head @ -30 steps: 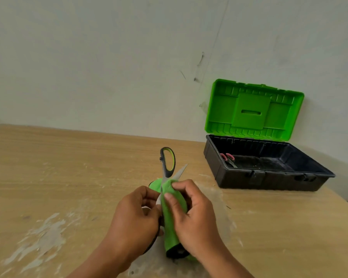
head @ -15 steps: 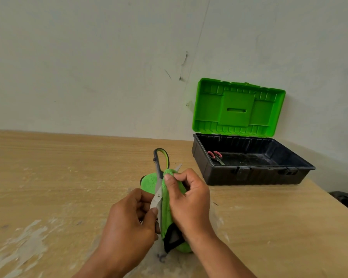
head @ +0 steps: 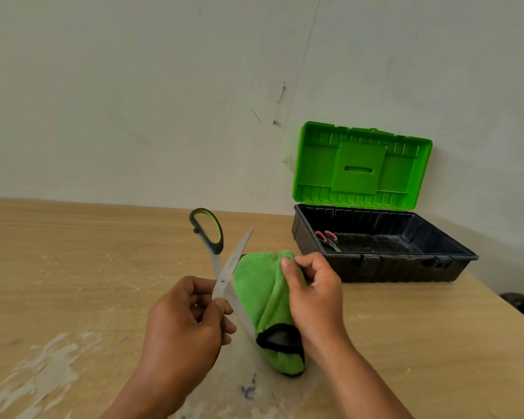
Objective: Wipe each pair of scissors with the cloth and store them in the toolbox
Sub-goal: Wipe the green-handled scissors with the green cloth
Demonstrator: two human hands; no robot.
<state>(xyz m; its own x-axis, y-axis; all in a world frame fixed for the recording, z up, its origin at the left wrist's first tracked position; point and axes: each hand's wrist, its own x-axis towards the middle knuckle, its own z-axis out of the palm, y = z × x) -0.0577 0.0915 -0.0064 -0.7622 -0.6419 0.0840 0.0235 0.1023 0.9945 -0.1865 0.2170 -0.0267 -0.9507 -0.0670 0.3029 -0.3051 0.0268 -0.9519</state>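
Two bare hands work over a wooden table (head: 73,267), one on scissors, one on a cloth. The left hand (head: 185,322) sits at about 6 o'clock in the view, fingers curled tight around the scissors (head: 224,267) near the pivot. The scissors are splayed open in an X: one black-and-green handle loop rises toward 12 o'clock from the hand, and one bare blade points up toward 1 o'clock. The other blade runs down toward 5 o'clock, lying against the cloth's left edge. The second handle is hidden inside the fist.

The right hand (head: 312,297) is just beside the left, at its 3 o'clock. Its thumb and fingers pinch a fold of the green cloth (head: 257,288), with the remaining fingers curled in over the top. The cloth hangs bunched under the palm, its black-trimmed lower end down near the table. Whether that end touches the table cannot be told.

The toolbox (head: 384,267) stands at 2 o'clock from the hands, well apart from them, against the pale wall (head: 133,101). Its green lid (head: 360,167) is up and leaning back. In the black tray's left end lies a second pair of scissors with red handles (head: 327,238), the handles toward the tray's back-left corner.

White patches of worn finish mark the table at 8 o'clock from the hands, and a small dark scuff lies at 6 o'clock, between the forearms.
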